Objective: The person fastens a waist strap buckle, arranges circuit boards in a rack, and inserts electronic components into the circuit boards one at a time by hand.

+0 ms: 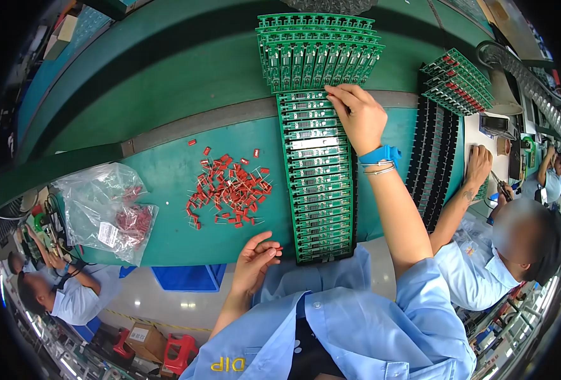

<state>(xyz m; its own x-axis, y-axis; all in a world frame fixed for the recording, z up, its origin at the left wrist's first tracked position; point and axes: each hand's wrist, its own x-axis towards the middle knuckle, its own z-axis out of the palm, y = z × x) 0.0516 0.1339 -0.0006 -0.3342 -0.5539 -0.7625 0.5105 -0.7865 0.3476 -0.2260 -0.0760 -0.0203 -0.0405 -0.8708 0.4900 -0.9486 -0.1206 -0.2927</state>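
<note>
My right hand [359,120], with a blue wrist strap [380,156] on its wrist, reaches to the far end of a long panel of green circuit boards [321,180]. Its thumb and index finger are pinched over the top boards, with a bit of red at the tips that looks like a red capacitor. Near the table's front edge, my left hand [254,263] is raised with its fingers curled, a small red capacitor between thumb and fingertips. A loose pile of red capacitors [233,190] with wire leads lies left of the panel.
Stacked green boards [321,57] stand beyond the panel. A plastic bag [106,209] with red parts lies left. Black racks [429,164] and boards with red parts [458,82] are right, where a co-worker [483,256] sits close. A blue bin [189,277] is below the table.
</note>
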